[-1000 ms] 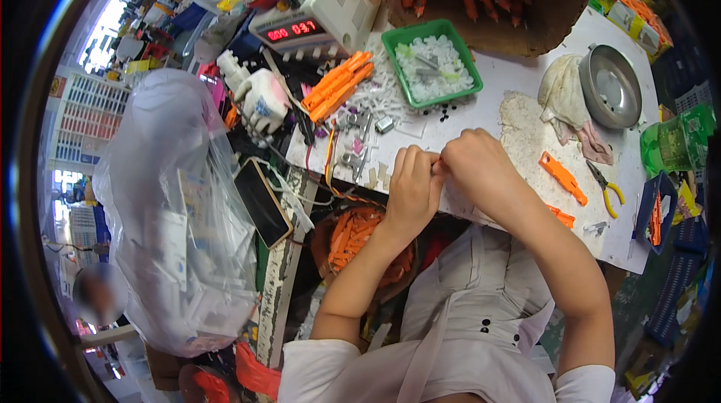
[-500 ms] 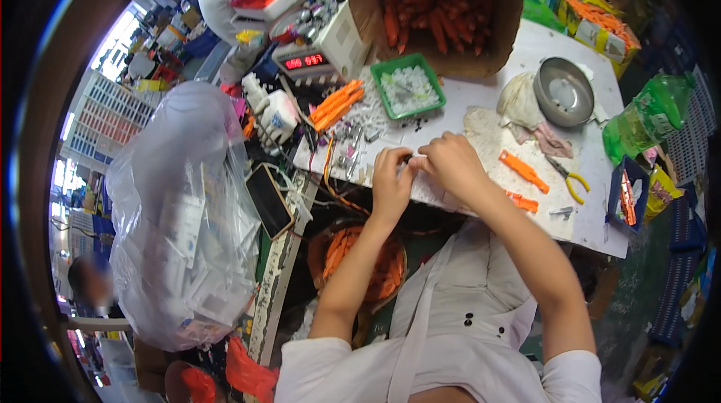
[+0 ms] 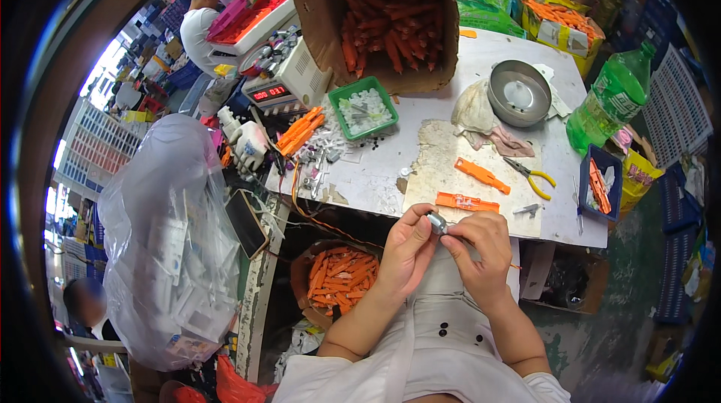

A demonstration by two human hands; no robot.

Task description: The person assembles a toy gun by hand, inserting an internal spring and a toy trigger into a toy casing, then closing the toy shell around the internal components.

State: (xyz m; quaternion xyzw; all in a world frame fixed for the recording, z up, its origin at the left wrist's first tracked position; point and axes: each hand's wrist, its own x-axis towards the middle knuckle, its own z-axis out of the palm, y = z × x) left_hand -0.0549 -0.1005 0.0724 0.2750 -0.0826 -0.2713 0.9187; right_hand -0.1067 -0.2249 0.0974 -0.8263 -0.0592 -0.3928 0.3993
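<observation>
My left hand (image 3: pixel 408 254) and my right hand (image 3: pixel 484 254) meet in front of my lap, just off the table's near edge. Between their fingertips is a small silver motor (image 3: pixel 436 221), a short metal cylinder, with both hands pinching it. Just beyond them on the table lie two orange plastic casing pieces, a longer one (image 3: pixel 482 175) and a nearer one (image 3: pixel 467 202) with something pale in it. Pliers with yellow handles (image 3: pixel 540 182) rest to the right, and a small grey metal part (image 3: pixel 527 209) lies below them.
A cardboard box of orange parts (image 3: pixel 319 9) stands at the back, near a green tray (image 3: pixel 364 132) of small clear pieces. A steel bowl (image 3: pixel 518 111), a green bottle (image 3: pixel 612 99) and a blue bin (image 3: pixel 590 206) are on the right. A plastic bag (image 3: pixel 161 253) bulges at left.
Both hands have come back from over the table toward my lap, and the silver motor now shows between them. The view has shifted, so the table things sit lower and further left.
</observation>
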